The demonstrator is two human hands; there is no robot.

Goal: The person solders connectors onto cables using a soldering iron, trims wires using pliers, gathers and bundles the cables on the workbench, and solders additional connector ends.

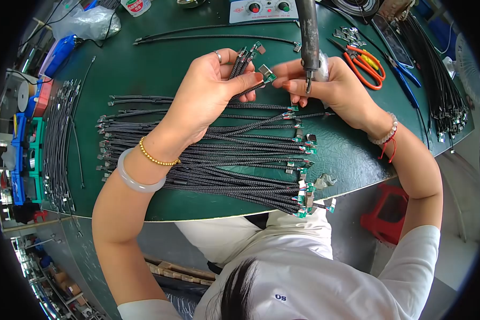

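Observation:
My left hand point(216, 80) is closed around a small bundle of black braided cables point(242, 61). Between its thumb and fingers, one cable end with a metal plug and a small green circuit board point(268, 74) points right. My right hand point(325, 85) is close to that board, its fingers curled and the index finger blurred. Something whitish and translucent point(323, 68) shows in its palm; I cannot make out what it is. A soldering iron point(308, 40) hangs tip down in front of the right hand, hiding part of it. Many more braided cables point(224, 154) lie below both hands.
A soldering station point(264, 9) stands at the back. Orange-handled pliers point(365, 66), blue-handled pliers point(405, 80) and small metal plug parts point(349, 36) lie to the right. Cable bundles lie at far left point(61, 144) and far right point(437, 80). A red stool point(384, 213) is under the table edge.

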